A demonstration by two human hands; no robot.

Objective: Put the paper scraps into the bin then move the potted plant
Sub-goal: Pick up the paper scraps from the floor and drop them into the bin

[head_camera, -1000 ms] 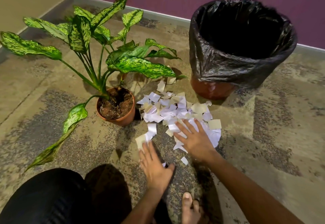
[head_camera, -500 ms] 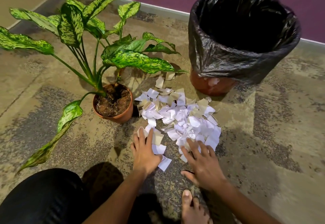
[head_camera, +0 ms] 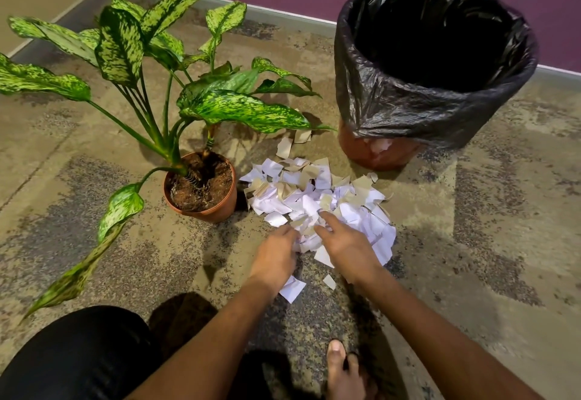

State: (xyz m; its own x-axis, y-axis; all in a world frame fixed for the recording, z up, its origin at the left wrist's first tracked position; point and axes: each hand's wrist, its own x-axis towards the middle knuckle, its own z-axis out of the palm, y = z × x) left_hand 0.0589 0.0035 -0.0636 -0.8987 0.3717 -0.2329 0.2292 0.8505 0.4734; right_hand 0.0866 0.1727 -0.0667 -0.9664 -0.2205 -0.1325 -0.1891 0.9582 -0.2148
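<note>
white and tan paper scraps (head_camera: 317,198) lie heaped on the mottled floor (head_camera: 471,242), between the potted plant (head_camera: 201,182) and the bin (head_camera: 430,63) lined with a black bag. your left hand (head_camera: 276,256) and right hand (head_camera: 349,242) rest at the heap's near edge, fingers loosely curved into the scraps; whether they grip any you cannot tell. a few stray scraps lie nearer you.

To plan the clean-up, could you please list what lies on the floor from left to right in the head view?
Potted plant → pile of paper scraps → bin lined with a black bag.
</note>
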